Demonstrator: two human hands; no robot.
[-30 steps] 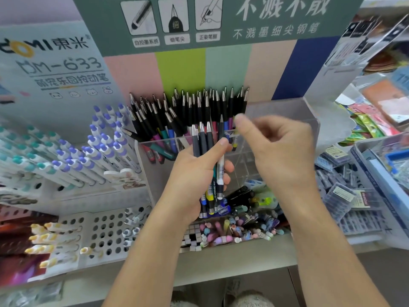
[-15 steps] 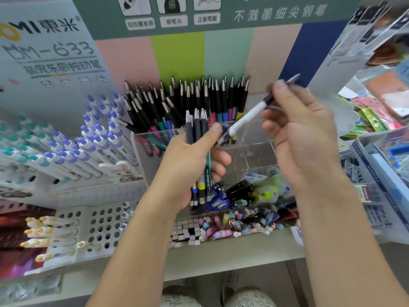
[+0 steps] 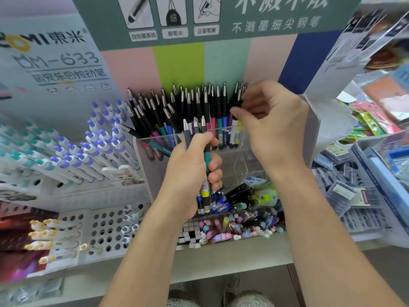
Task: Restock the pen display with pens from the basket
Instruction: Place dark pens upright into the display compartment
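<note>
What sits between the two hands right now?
Head view: only the clear bin's front rim and standing pens separate left hand from right hand.

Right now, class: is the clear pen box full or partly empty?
Partly empty. The clear box holds black-capped pens packed along its left and back; the front right section shows bare clear walls.

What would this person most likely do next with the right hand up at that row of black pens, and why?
Probably let go of the pen the right hand is pressing into the clear bin at the right end of the row, then reach back to the left hand. The left hand's grip is closed on a bundle of pens, so more wait to go in.
</note>
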